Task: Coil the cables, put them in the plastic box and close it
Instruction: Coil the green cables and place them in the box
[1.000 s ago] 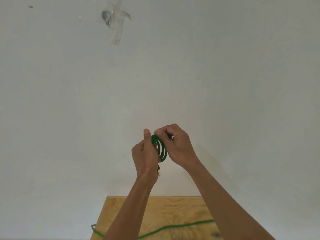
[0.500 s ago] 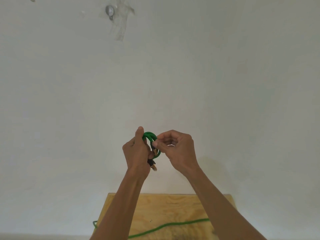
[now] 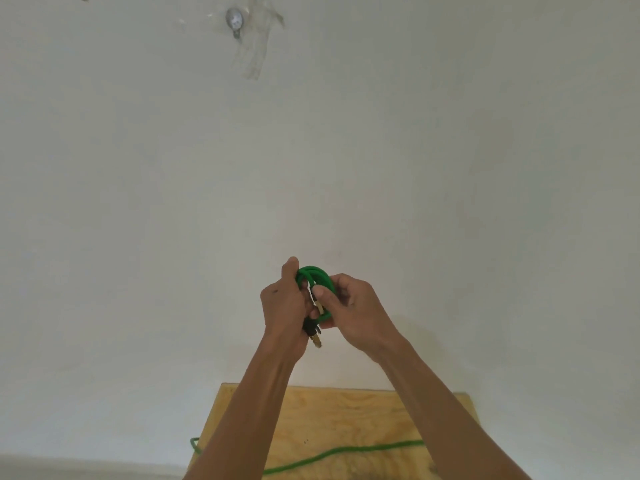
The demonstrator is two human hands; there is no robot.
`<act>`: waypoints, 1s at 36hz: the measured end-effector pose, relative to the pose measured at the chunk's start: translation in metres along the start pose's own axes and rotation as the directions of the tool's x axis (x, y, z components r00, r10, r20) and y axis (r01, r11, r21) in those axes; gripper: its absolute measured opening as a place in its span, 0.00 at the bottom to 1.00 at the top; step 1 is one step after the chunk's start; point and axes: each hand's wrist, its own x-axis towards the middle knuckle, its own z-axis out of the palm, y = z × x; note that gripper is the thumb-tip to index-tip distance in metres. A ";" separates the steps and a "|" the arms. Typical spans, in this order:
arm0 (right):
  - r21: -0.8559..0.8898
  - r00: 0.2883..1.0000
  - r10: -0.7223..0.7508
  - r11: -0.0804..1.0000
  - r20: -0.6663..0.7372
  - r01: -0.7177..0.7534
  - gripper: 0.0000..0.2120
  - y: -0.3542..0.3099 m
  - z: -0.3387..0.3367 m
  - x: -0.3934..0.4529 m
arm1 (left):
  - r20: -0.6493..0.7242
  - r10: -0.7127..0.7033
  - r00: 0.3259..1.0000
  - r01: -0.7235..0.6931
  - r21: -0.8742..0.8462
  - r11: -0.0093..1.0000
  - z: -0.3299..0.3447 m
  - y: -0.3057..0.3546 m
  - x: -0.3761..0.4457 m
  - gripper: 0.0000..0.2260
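Your left hand (image 3: 282, 306) grips green coil (image 3: 315, 277), thumb up along its left side, fingers curled round loops. Your right hand (image 3: 353, 311) pinches same coil from right, fingertips (image 3: 320, 294) on strands by gold-tipped plug. Coil small, tight, several loops, held in air between both hands, before white wall (image 3: 450, 168). Second gold-tipped black plug hangs just below left grip. Well below the grip, loose green cable (image 3: 346, 453) runs across wooden board (image 3: 346, 417).

The left hand (image 3: 282, 308) and right hand (image 3: 349, 311) hold the coil (image 3: 317, 277) between them, above the board (image 3: 346, 417). A cable (image 3: 346, 453) lies on the board, before the wall (image 3: 138, 202).
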 end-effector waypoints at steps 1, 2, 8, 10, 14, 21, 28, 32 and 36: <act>0.006 1.000 0.008 1.000 -0.013 -0.008 0.10 0.000 0.000 0.000 | -0.007 0.006 1.000 -0.006 0.013 1.000 0.001 0.000 0.000 0.23; 0.011 1.000 0.015 1.000 -0.026 -0.015 0.10 0.001 -0.001 0.000 | -0.010 0.012 1.000 -0.012 0.025 1.000 0.000 -0.001 0.001 0.24; -0.221 0.979 -0.041 0.975 -0.197 -0.004 0.08 0.007 0.001 0.002 | 0.086 0.122 0.989 -0.128 0.067 0.990 0.000 -0.009 -0.001 0.25; -0.238 0.974 -0.062 0.971 -0.218 0.008 0.07 0.010 0.002 0.001 | 0.118 0.118 0.986 -0.125 0.047 0.991 -0.001 -0.011 -0.002 0.24; -0.299 0.967 -0.147 0.951 -0.207 0.080 0.06 0.009 0.002 -0.002 | 0.190 0.074 0.979 -0.072 -0.022 0.997 -0.003 -0.011 0.000 0.20; -0.266 0.990 -0.123 0.959 -0.064 0.102 0.09 0.010 -0.004 0.004 | 0.304 0.062 0.951 -0.069 0.013 0.998 -0.009 -0.014 0.004 0.15; -0.192 0.997 0.080 0.979 0.020 -0.075 0.05 0.009 -0.011 0.004 | 0.361 0.026 0.932 -0.066 0.098 0.993 -0.014 -0.022 0.006 0.11; -0.119 0.962 0.169 0.982 0.213 -0.146 0.05 0.011 -0.030 0.005 | 0.401 0.012 0.916 -0.074 0.138 0.988 -0.021 -0.024 0.011 0.14; 0.073 0.942 0.132 0.984 0.309 -0.162 0.09 0.020 -0.050 0.006 | 0.413 -0.031 0.910 -0.045 0.174 0.984 -0.030 -0.023 0.019 0.14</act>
